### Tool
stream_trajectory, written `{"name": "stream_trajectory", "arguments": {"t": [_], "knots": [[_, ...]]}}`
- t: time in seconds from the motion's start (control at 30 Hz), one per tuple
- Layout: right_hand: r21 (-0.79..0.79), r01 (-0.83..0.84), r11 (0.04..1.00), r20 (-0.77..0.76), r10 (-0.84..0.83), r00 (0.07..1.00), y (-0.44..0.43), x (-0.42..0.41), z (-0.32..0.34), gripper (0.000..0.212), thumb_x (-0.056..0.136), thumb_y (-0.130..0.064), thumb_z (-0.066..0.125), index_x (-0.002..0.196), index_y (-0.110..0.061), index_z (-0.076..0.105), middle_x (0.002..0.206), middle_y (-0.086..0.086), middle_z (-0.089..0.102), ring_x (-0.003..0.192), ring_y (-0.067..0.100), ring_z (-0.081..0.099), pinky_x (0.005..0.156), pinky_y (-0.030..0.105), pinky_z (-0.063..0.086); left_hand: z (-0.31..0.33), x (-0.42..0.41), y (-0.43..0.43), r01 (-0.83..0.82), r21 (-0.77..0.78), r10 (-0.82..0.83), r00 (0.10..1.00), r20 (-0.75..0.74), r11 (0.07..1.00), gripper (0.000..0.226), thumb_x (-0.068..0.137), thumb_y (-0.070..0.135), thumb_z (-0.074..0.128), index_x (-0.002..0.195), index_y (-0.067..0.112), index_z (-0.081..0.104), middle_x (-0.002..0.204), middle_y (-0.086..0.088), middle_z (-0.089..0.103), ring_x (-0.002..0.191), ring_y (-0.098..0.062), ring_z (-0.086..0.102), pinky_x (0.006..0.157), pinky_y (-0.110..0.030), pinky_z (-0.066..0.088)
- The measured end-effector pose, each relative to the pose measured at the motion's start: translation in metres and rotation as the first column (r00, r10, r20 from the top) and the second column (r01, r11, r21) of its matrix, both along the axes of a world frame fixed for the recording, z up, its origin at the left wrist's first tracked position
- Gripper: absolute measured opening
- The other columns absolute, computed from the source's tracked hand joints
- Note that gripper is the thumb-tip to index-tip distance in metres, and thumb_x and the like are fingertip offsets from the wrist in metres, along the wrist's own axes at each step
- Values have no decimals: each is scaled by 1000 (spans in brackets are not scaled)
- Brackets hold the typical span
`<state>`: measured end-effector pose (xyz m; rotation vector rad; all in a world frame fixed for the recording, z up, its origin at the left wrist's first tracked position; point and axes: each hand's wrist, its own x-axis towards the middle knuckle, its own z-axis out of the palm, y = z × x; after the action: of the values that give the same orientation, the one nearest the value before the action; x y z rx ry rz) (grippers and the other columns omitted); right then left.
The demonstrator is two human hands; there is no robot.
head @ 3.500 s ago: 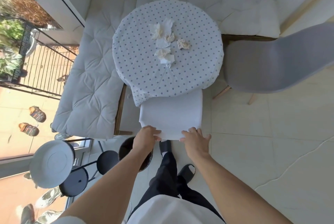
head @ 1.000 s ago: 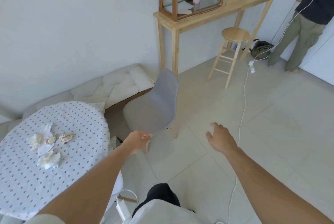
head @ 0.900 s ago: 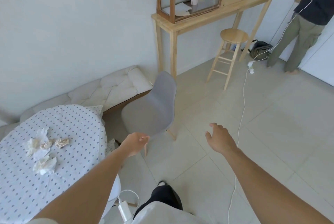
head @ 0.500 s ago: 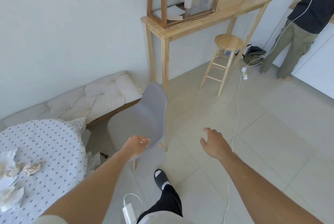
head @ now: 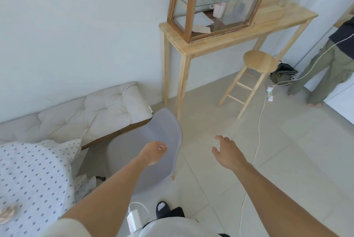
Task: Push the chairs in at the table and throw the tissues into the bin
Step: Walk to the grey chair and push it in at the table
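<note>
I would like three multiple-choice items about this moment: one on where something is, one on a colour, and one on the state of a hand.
1. Where does the wooden stool stand?
A. On the cushioned bench
B. On the floor beside the wooden console table
C. Under the dotted tablecloth

2. What colour is the chair in front of the person?
A. Grey
B. Red
C. Black

3. What is the right hand doing?
A. Gripping the chair
B. Holding a tissue
C. Open and empty above the floor

Answers:
1 B, its legs rest on the tiles next to the table's leg.
2 A, its shell is plain grey.
3 C, the fingers are spread and touch nothing.
</note>
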<state>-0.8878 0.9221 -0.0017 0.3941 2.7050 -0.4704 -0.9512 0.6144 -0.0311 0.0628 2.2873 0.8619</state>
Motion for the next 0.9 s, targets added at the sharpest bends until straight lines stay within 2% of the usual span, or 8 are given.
{"name": "stream_trajectory", "arguments": {"t": [0.1,0.2,0.33,0.4,0.5,0.67,0.73,0.9], "knots": [[-16,-50,999,15,50,999,-8,-41,-3,55,103,-39,49,154,-20,40,140,10,54,133,30,49,104,49,50,3,-27,-5,-67,7,67,998,6,998,21,99,29,51,86,20,65,89,5,63,82,-18,55,76,-28,41],[-41,-120,992,21,121,992,-20,-84,-8,55,103,-39,48,155,-21,39,141,9,53,132,30,49,103,49,49,2,-50,-15,-118,-7,118,993,5,993,22,99,28,48,84,20,62,89,0,62,82,-18,54,75,-30,41],[-86,-265,960,27,268,963,-35,-140,-17,55,105,-38,47,156,-21,39,144,10,52,134,30,48,106,48,48,-5,-68,-30,-231,-47,233,972,40,972,30,104,35,48,102,18,73,113,-2,72,100,-23,65,85,-31,49],[-100,-342,934,39,347,937,-42,-172,-22,54,105,-37,46,156,-21,39,146,10,52,136,30,47,108,49,47,-10,-72,-37,-297,-62,300,952,56,953,33,105,37,49,106,16,74,115,-4,73,107,-27,68,89,-34,52],[-117,-465,878,56,473,879,-52,-224,-30,54,104,-35,47,156,-20,40,148,11,51,141,32,45,112,49,44,-18,-76,-42,-408,-87,413,909,59,909,35,106,35,48,102,11,73,111,-6,74,99,-26,68,89,-38,55],[-128,-693,709,106,705,702,-68,-303,-37,50,104,-31,50,152,-18,47,148,12,54,141,32,45,114,47,42,-21,-69,-32,-633,-130,642,766,34,763,38,106,40,47,115,15,75,95,-2,70,74,-17,62,60,-24,46],[-124,-777,617,123,786,606,-74,-329,-38,45,105,-31,50,147,-17,51,147,11,56,138,32,48,113,44,42,-21,-61,-20,-710,-138,720,693,39,690,39,106,42,47,113,16,75,93,0,70,76,-17,65,66,-27,50],[-117,-933,340,186,930,316,-95,-369,-44,39,105,-30,50,141,-16,58,141,11,58,137,32,50,112,38,42,-25,-39,30,-862,-156,875,482,43,482,39,107,40,47,112,14,76,103,-5,75,103,-26,70,89,-33,51]]}}
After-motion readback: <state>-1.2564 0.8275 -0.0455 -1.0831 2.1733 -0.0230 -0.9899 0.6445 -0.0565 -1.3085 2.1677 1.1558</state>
